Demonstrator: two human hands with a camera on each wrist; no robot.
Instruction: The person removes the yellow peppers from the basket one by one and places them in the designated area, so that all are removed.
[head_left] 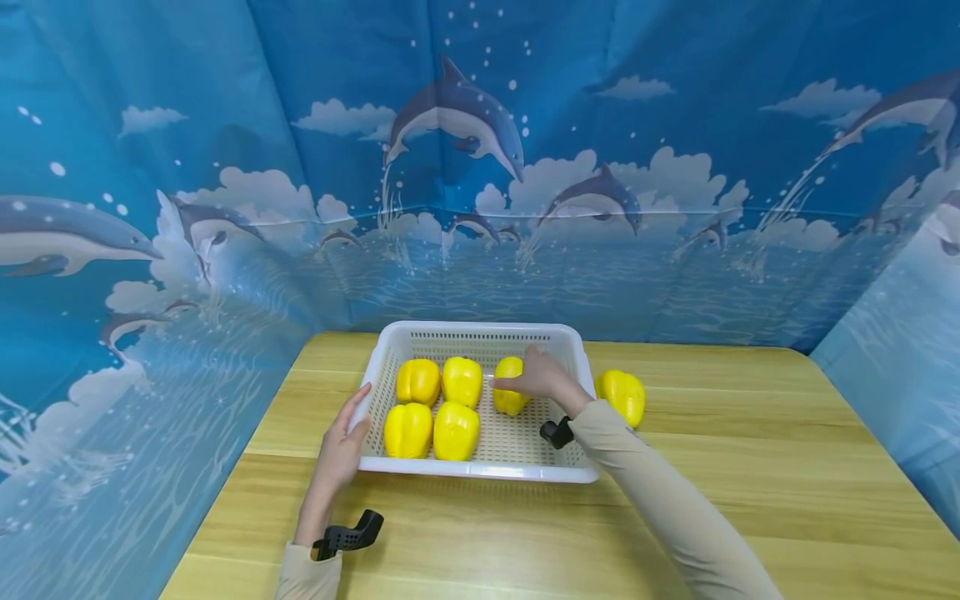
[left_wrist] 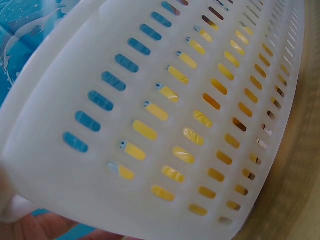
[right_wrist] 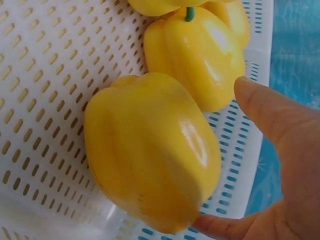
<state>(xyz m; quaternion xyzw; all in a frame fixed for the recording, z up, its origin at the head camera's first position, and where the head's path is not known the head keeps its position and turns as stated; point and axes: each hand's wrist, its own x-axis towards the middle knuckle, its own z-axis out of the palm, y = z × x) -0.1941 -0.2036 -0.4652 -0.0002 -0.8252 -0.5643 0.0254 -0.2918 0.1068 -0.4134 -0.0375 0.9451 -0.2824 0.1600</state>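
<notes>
Glossy, blocky yellow pepper point(right_wrist: 150, 150): in the white perforated plastic basket point(head_left: 480, 472), at the right hand's point(head_left: 546, 377) open, parted fingers; no firm grip evident. A one-sided nudge could roll it into four yellow peppers point(head_left: 457, 432) left of those fingers. The left hand point(head_left: 341, 446) touches the rim, grip indeterminable; uneven pressure could slide the basket across the wooden worktop point(head_left: 750, 467).

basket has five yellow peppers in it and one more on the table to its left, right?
Not quite: the sixth pepper is on the table to the basket's right, as the head view shows. The other five yellow peppers are in the basket, as you say.
</notes>
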